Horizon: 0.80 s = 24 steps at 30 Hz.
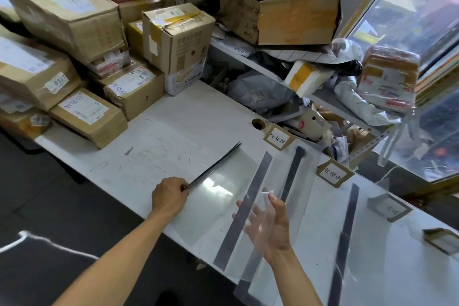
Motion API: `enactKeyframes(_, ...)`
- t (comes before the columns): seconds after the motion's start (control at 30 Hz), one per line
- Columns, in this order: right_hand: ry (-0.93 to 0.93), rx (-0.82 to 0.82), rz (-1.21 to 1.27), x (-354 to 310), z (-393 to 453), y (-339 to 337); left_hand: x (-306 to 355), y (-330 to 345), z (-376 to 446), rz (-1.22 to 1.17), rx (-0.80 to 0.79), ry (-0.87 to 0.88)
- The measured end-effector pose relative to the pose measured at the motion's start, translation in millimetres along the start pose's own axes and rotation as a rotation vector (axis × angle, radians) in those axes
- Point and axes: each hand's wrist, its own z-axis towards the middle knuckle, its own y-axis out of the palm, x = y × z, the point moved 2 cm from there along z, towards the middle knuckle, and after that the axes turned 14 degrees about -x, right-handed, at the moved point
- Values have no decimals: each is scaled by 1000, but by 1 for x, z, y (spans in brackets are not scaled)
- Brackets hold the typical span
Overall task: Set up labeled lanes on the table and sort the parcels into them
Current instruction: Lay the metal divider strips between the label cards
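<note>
A person is still laying out lanes, the left hand (171, 195) pinching a dark-edged clear sheet (223, 181) above the table (173, 117), the right hand (269, 225) spread, parcels (87, 117) awaiting sorting

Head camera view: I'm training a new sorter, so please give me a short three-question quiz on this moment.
1. True or false: the fingers of the left hand pinch one end of a dark strip, which is lifted off the table.
2. Where are the parcels right now? A) stacked at the table's left end; B) spread between the strips; C) in the person's hands.
3. Fill in: the label card nearest the parcels stands beside a round ___ in the tabletop.

Key: 1 true; 2 A; 3 hole.
</note>
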Motion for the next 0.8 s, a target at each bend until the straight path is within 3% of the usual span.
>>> enactKeyframes(0.6,-183,57,-111,-63,-6,-31,54,-43,-61,-319,124,153)
enactKeyframes(0.8,-204,104,-177,-84,-2,-13,98,-13,-127,-425,-106,210)
